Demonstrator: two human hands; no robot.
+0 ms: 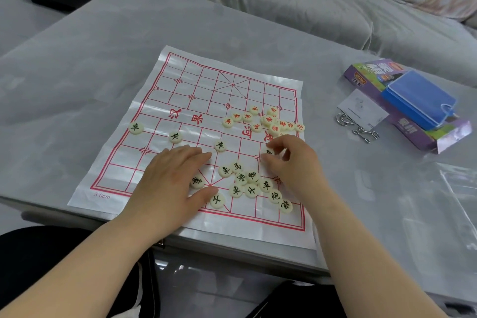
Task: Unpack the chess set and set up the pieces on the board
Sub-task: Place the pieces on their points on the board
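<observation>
Board (196, 90): flat on the table (103, 46); its near half is in use
Left hand (167, 181): fingers straight and close together, palm down on the near-left part of the board; it holds nothing and presses the sheet flat
Right hand (294, 162): fingers curled; thumb and forefinger pinch a black piece (268, 152), partly hidden
Pawn row: three pawns (175, 136) stand on line crossings, well apart, running left to right; the pinched piece lies further right along that row
Black pile (247, 183): loose, between the hands, just toward the person from the right hand; the right hand is nearer
Red pile (268, 120): bunched just beyond the right hand; unsorted
Judgement: black pawns in progress; most pieces not yet placed
</observation>
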